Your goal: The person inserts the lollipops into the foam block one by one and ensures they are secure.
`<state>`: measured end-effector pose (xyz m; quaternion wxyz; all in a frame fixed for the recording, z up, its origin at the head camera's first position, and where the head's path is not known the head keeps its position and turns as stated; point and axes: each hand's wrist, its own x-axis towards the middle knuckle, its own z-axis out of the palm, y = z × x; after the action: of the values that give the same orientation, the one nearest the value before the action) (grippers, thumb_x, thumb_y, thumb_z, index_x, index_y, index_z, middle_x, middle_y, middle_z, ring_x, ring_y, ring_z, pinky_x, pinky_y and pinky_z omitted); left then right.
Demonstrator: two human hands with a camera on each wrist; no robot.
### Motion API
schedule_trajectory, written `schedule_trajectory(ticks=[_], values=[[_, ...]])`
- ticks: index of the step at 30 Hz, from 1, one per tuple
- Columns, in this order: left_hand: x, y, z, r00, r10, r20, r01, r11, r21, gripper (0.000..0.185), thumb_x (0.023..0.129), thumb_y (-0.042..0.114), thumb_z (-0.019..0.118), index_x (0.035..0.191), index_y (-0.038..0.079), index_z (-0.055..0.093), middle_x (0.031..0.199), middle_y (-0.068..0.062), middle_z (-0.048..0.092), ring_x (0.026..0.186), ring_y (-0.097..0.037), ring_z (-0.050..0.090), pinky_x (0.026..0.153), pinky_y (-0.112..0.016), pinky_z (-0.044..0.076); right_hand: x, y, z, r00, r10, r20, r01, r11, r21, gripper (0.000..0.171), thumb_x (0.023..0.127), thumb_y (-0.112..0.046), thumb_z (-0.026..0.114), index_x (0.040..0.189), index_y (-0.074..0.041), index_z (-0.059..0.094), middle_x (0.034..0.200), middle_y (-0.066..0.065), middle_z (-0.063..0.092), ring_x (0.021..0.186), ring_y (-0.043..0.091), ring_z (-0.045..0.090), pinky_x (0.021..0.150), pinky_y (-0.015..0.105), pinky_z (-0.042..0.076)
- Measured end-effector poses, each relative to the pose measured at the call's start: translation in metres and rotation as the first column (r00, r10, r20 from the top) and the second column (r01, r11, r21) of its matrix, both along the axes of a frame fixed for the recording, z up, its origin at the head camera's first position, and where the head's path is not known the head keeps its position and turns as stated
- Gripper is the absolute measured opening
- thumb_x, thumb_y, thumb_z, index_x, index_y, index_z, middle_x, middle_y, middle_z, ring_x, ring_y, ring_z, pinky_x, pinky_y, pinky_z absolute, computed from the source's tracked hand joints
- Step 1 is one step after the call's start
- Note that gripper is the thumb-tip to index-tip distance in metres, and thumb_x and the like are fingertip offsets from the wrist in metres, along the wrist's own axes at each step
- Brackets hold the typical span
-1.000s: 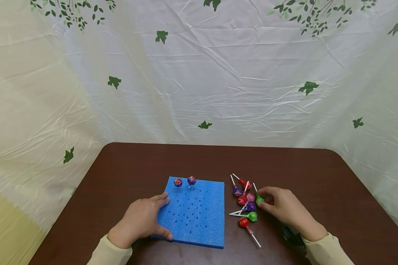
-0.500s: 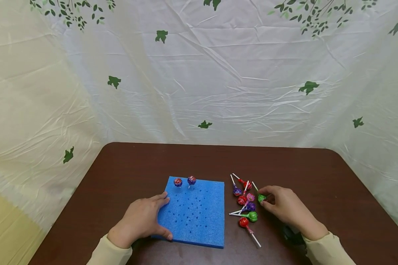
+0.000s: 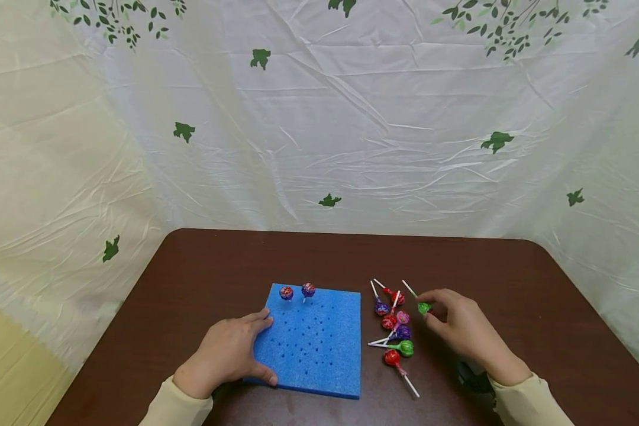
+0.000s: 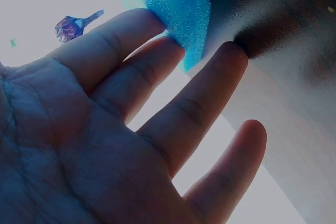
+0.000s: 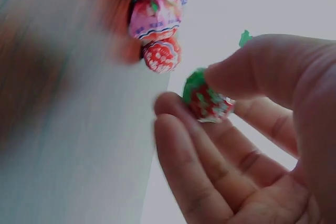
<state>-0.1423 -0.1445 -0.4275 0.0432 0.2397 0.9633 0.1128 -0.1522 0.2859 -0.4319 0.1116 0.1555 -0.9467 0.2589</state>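
My right hand (image 3: 460, 325) pinches a green lollipop (image 3: 423, 307) by its wrapped head between thumb and fingers, with the white stick pointing up and to the left. The right wrist view shows the same green and red wrapper (image 5: 207, 100) under the thumb. Fingers spread, my left hand (image 3: 229, 355) rests along the left edge of a blue foam board (image 3: 343, 373) dotted with small holes. Two lollipops stand at the board's far edge, a red one (image 3: 286, 293) and a purple one (image 3: 308, 290). In the left wrist view the fingers (image 4: 194, 108) are straight against the foam.
Several loose lollipops lie between board and right hand, among them a purple one (image 3: 381, 308), another green one (image 3: 406, 348) and a red one (image 3: 391, 357) nearest me. All lie on a dark brown table (image 3: 234, 266), backed by a white leaf-print cloth (image 3: 404, 148).
My right hand has moved away from the loose lollipops with the green one, slightly up and to the right, and its stick has tilted further left. The left hand has stayed in place.
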Motion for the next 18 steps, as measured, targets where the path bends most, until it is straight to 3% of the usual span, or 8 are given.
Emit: schedule_trajectory(ticks=[8,18], values=[[0.001,0.000,0.002,1.000,0.003,0.013,-0.004,1.000,0.002,0.107,0.053,0.075,0.082,0.134,0.007,0.064,0.144,-0.011,0.054,0.119,-0.036,0.060,0.091,-0.055,0.050,-0.003,-0.011,0.007,0.997,0.026,-0.079,-0.033,0.996,-0.087,0.029,0.084,0.005,0.072,0.109,-0.011,0.071,0.102,-0.001,0.065,0.079,0.012,0.063,0.069,0.039,0.058],[0.000,-0.001,0.001,1.000,-0.006,0.001,0.006,1.000,0.001,0.107,0.054,0.076,0.081,0.134,0.007,0.064,0.144,-0.011,0.054,0.119,-0.036,0.060,0.091,-0.055,0.050,-0.014,-0.034,0.019,0.999,0.021,-0.030,-0.025,0.992,-0.126,0.030,0.085,-0.001,0.076,0.113,-0.009,0.068,0.094,-0.003,0.066,0.079,0.012,0.065,0.070,0.034,0.057]])
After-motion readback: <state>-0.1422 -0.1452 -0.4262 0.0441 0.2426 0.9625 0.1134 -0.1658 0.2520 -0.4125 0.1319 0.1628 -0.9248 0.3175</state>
